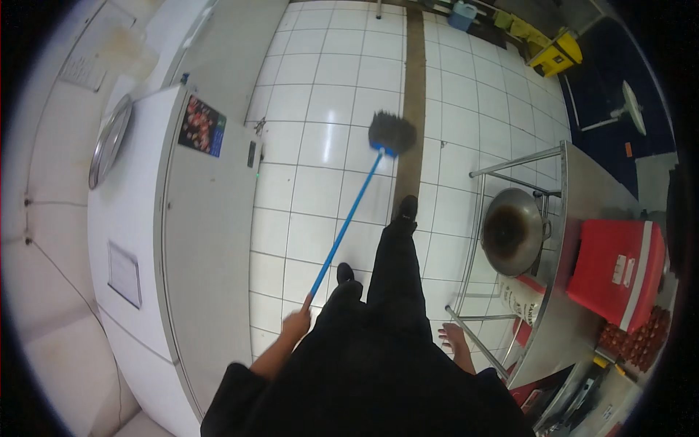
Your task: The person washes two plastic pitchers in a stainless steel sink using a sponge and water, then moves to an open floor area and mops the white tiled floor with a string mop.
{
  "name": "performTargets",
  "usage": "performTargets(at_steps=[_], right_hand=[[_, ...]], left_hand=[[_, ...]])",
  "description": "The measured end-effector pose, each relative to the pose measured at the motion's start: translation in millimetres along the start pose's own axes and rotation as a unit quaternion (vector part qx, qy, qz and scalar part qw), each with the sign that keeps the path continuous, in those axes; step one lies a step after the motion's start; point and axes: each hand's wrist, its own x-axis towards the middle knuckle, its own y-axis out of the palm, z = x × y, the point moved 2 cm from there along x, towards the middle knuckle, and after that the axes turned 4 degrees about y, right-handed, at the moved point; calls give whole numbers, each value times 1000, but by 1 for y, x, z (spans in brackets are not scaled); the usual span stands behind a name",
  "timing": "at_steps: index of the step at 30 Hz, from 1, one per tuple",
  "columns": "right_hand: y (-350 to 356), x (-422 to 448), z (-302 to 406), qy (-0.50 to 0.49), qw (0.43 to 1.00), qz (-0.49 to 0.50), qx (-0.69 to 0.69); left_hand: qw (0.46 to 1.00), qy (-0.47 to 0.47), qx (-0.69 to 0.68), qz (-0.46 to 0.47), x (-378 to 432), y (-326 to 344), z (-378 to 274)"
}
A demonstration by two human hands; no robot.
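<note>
My left hand [296, 323] is closed around the lower end of the blue handle of a broom [349, 218]. The handle slants up and to the right to a blue head with dark bristles [391, 131], which lies over the white floor tiles beside and partly over a brown floor strip [412, 98]. My right hand [452, 336] hangs by my right side with its fingers apart and nothing in it, close to the metal leg of a rack. My dark shoes stand on the tiles, one forward on the strip.
A white cabinet [213, 246] runs along the left. On the right is a steel table [579, 196] bearing a red cooler box [611, 267], with a wok [508, 232] and a sack [524, 297] on its lower rack. A yellow bucket [562, 54] and a blue jug [462, 15] stand farther ahead.
</note>
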Motion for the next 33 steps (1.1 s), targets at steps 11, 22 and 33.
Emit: performTargets(at_steps=[11, 22, 33], right_hand=[[18, -20, -95, -59, 996, -3, 68], [-64, 19, -125, -307, 920, -194, -149], [-257, -94, 61, -265, 803, -533, -26]], left_hand=[[989, -126, -39, 68, -337, 130, 128], [974, 154, -97, -139, 38, 37, -50], [962, 168, -213, -40, 138, -65, -324]])
